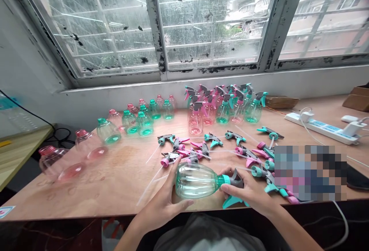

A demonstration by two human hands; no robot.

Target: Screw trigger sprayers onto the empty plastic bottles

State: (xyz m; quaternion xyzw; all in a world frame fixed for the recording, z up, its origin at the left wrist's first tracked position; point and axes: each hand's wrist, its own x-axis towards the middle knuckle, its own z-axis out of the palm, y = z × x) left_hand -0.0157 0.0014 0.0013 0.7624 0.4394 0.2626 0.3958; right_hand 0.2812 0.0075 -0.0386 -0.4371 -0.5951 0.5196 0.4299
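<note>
Grip: left hand (pixel 164 201) on bottle (pixel 196 180), right hand (pixel 250 193) on spray head (pixel 235 182).
I have the teal bottle lying on its side over the near edge of the table (pixel 115 174), right in front of me. My left fingers are wrapped round its fat end, and my right hand is closed over the grey spray head at the neck, teal trigger pointing down. I cannot tell whether the collar has caught the thread. I judge the step goes best if the left hand holds firm without denting the soft wall, while the right hand sets the collar square on the neck before turning, so nothing crosses. Loose heads (pixel 184 149) lie just beyond, bare bottles (pixel 138 122) to the left, finished sprayers (pixel 227 107) by the window.
</note>
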